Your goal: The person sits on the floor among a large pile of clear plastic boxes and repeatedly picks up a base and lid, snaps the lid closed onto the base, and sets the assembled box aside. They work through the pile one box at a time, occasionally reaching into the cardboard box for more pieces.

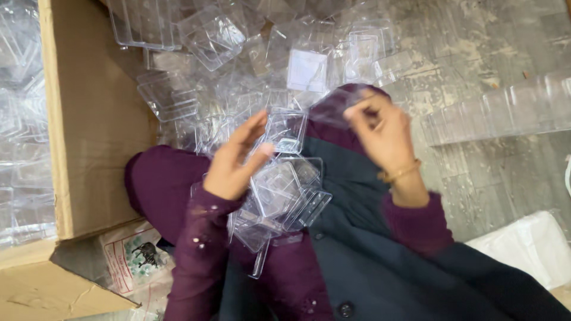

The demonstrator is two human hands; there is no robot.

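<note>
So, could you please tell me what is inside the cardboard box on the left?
The cardboard box holds stacked clear plastic trays, visible through its open top at the left edge. How deep the stack goes cannot be seen, because the box's wall and the frame edge hide the rest.

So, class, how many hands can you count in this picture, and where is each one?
2. The left hand touches a clear plastic case above the lap pile; the right hand pinches another clear piece. No others show, though some could lie outside the frame.

Clear plastic cases [285, 190], purple sleeves [196, 261], brown cardboard box [95, 119], grey floor [488, 178].
</note>
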